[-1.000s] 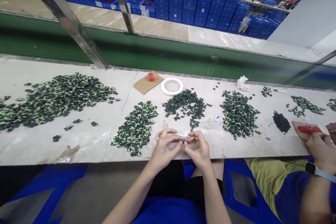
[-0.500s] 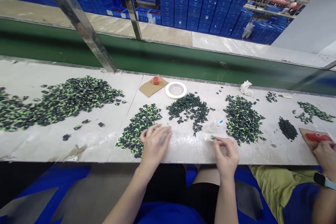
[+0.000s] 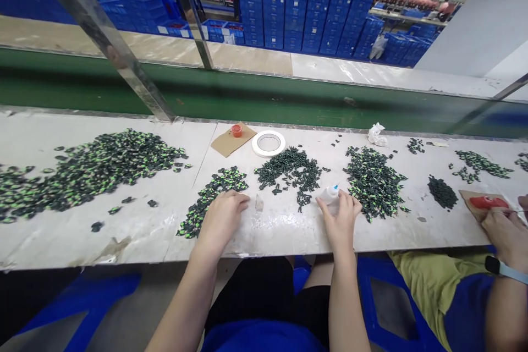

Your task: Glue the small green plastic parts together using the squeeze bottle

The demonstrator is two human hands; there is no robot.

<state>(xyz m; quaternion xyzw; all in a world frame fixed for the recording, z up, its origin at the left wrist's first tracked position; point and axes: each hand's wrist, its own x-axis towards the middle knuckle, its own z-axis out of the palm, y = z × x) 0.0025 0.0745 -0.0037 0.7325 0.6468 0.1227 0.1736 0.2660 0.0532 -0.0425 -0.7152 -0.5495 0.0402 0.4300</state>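
My left hand (image 3: 225,215) is over the right edge of a pile of black and green pieces (image 3: 197,210), its fingers bent together; anything between them is hidden. My right hand (image 3: 341,216) has its thumb and fingers around a small white bottle (image 3: 330,193) with a blue tip. Between the hands a small pale scrap (image 3: 259,203) lies on the table. Small dark parts (image 3: 292,168) are heaped beyond the hands, and another pile of black and green pieces (image 3: 373,184) is just right of my right hand.
A white tape roll (image 3: 268,144) and cardboard with a red cap (image 3: 236,131) lie farther back. A large pile (image 3: 119,159) spreads at left. At right, another person's hands (image 3: 505,231) are by a red object (image 3: 489,202) on cardboard.
My right hand has moved onto the white bottle, which stood apart from it before. My left hand has moved left over the pile and its fingers are more curled. The view has shifted slightly.
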